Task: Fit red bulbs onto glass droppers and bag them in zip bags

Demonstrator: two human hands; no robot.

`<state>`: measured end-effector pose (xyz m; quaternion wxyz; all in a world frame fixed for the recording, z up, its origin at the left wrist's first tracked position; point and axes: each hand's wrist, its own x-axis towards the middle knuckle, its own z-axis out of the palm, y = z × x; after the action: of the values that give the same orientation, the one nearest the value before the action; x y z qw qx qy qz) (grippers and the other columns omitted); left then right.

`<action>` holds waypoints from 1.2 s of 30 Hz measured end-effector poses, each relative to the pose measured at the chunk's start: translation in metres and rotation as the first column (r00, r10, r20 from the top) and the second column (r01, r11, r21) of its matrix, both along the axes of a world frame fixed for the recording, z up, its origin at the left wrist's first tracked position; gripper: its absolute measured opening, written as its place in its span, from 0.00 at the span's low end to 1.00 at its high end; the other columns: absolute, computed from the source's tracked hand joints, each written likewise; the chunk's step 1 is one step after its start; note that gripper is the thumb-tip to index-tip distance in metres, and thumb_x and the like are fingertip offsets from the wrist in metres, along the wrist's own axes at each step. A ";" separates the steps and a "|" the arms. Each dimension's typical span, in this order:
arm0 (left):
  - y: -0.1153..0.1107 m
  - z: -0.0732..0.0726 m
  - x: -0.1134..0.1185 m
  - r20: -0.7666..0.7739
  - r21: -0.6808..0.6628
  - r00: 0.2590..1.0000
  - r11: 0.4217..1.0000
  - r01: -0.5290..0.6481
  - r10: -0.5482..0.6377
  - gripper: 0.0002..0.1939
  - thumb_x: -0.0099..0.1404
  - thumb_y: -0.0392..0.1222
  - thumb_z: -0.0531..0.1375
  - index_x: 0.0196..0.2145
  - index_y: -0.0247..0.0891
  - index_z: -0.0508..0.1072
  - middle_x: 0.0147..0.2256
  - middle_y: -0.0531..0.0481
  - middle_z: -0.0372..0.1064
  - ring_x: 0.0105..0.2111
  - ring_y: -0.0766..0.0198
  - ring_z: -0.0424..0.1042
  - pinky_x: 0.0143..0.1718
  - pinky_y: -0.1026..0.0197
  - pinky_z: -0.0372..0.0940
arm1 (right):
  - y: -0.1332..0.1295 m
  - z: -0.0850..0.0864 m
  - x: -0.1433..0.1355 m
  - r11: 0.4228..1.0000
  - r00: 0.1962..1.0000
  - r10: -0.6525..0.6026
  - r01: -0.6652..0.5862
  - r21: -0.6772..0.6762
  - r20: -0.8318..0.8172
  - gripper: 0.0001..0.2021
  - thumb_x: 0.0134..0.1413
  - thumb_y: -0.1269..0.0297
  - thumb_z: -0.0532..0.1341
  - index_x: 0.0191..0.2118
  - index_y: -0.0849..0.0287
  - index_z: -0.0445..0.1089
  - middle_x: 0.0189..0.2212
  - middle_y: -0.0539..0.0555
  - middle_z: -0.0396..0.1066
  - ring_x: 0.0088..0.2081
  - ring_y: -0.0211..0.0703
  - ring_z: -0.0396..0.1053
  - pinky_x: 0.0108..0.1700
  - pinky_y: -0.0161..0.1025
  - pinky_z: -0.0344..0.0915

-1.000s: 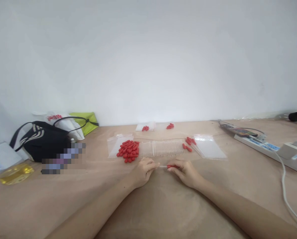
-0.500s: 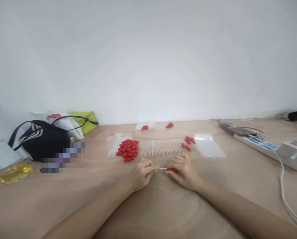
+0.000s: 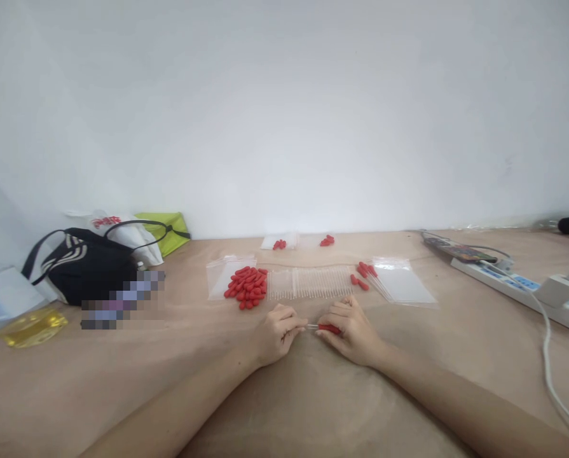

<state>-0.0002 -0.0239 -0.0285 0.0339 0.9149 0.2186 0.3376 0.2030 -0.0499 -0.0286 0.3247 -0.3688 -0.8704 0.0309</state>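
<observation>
The likeliest trouble is at the join: if the two hands press out of line, the thin pale stick (image 3: 312, 327) could bend or snap, since it looks slender beside the soft-looking red piece (image 3: 330, 328) that it meets. Fingers cover much of both, so how deep the stick sits cannot be told; a shallow fit might let the piece slip off. The held pair is just in front of the row of clear sticks (image 3: 323, 284), on the person's side. A careless forward push could knock that row askew, or scatter the loose red pile (image 3: 246, 287) at its left end.

Both hands rest low over the desk (image 3: 284, 407), in front of the row, forearms slanting inward from either side. The left hand (image 3: 277, 333) has its grip pinched on the stick's end, thumb and fingertips pointing right. The right hand (image 3: 353, 332) faces it, its grip closed around the red piece, fingers curled over the top and thumb beneath.
</observation>
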 end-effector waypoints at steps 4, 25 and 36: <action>0.001 -0.001 0.000 -0.007 -0.006 1.000 1.000 -0.009 0.009 0.11 0.62 0.34 0.49 0.35 0.33 0.71 0.24 0.48 0.65 0.25 0.65 0.62 0.30 0.62 0.58 | 0.000 0.000 -0.001 1.000 1.000 -0.008 0.007 0.005 0.016 0.07 0.51 0.64 0.54 0.30 0.58 0.67 0.24 0.51 0.69 0.29 0.39 0.63 0.38 0.41 0.49; -0.009 0.010 0.012 0.089 -0.442 0.981 0.890 -0.116 0.172 0.19 0.56 0.46 0.58 0.44 0.38 0.59 0.34 0.50 0.70 0.32 0.63 0.69 0.37 0.61 0.61 | 0.018 0.003 -0.012 0.779 0.370 -0.418 -0.325 -0.537 -0.830 0.17 0.34 0.56 0.65 0.33 0.57 0.65 0.21 0.46 0.64 0.26 0.35 0.62 0.31 0.34 0.58; -0.003 0.015 -0.002 -0.129 -0.230 0.991 0.972 -0.050 0.020 0.06 0.60 0.38 0.53 0.32 0.37 0.69 0.30 0.49 0.69 0.33 0.62 0.65 0.38 0.60 0.59 | 0.082 0.025 0.095 0.612 0.668 -0.742 0.645 -0.458 -0.051 0.15 0.45 0.54 0.53 0.29 0.59 0.72 0.24 0.54 0.71 0.31 0.45 0.67 0.31 0.35 0.57</action>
<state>-0.0020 -0.0267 -0.0130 0.1212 0.9201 0.2746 0.2516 0.2982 0.0320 -0.0033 0.3284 -0.7303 -0.5862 0.1233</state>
